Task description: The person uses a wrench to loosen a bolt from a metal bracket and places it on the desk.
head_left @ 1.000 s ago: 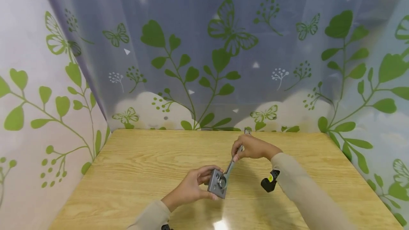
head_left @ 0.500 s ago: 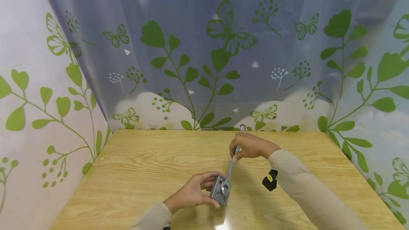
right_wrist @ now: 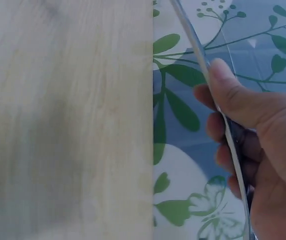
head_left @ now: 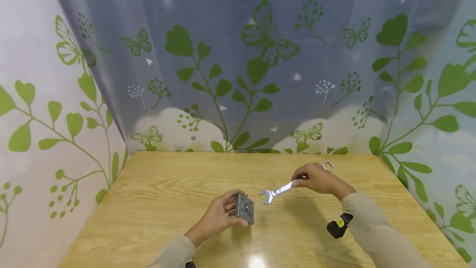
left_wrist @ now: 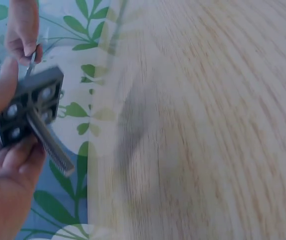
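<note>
Near the middle of the table in the head view, my left hand (head_left: 217, 218) holds a square grey metal plate (head_left: 244, 209) by its edges, thumb below and fingers above. The left wrist view shows the plate's back, with several round holes and a threaded bolt (left_wrist: 50, 142) jutting from its centre. To the right, my right hand (head_left: 317, 179) grips the shaft of a combination wrench (head_left: 280, 189). Its open end faces the plate across a small gap, and its ring end pokes out behind the hand. The right wrist view shows the wrench (right_wrist: 197, 50) edge-on between thumb and curled fingers.
Both hands are above a light wooden table (head_left: 167, 185). A curtain (head_left: 230, 32) printed with green leaves and butterflies hangs behind the table's far edge and along both sides. A black wrist camera (head_left: 337, 227) sits on my right sleeve.
The wrench has come away from the centre of the plate and swung to the right with my right hand. The plate has shifted slightly left and up in my left hand.
</note>
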`<state>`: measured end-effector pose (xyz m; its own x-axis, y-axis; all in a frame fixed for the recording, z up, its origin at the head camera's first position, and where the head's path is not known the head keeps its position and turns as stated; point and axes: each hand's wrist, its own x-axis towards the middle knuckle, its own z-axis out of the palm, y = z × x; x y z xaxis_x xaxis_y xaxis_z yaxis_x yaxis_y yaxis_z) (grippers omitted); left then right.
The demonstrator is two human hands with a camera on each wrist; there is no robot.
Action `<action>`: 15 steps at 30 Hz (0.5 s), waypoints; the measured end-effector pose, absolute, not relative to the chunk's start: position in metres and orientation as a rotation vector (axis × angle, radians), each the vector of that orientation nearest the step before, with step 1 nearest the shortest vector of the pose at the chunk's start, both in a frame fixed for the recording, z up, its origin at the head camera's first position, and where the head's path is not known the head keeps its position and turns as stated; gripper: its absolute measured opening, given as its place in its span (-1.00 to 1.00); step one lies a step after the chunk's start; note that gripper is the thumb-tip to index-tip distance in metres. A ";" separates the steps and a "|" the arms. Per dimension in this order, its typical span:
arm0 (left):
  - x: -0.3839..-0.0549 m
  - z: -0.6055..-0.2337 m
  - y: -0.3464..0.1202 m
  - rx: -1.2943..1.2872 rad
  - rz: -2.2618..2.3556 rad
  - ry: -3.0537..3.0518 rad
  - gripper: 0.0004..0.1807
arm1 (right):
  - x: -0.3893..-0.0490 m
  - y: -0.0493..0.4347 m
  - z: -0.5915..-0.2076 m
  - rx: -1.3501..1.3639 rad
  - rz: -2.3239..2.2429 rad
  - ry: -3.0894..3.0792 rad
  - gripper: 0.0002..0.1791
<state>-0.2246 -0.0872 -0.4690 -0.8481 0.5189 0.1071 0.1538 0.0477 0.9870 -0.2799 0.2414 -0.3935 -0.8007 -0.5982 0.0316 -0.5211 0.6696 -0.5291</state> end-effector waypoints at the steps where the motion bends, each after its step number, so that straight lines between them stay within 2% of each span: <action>1: -0.225 -0.469 -0.086 0.659 1.893 2.058 -0.12 | -0.275 0.242 -0.397 -0.899 -0.836 2.742 -0.79; 15: -0.224 -0.470 -0.071 0.465 2.081 2.309 -0.09 | -0.204 0.197 -0.457 -0.395 -1.423 2.712 -0.63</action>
<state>-0.2242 -0.0708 -0.4697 -0.9562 0.2165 0.1968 0.2182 0.0798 0.9726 -0.2044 0.1975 -0.4568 -0.9659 -0.2489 0.0708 -0.1998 0.5432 -0.8155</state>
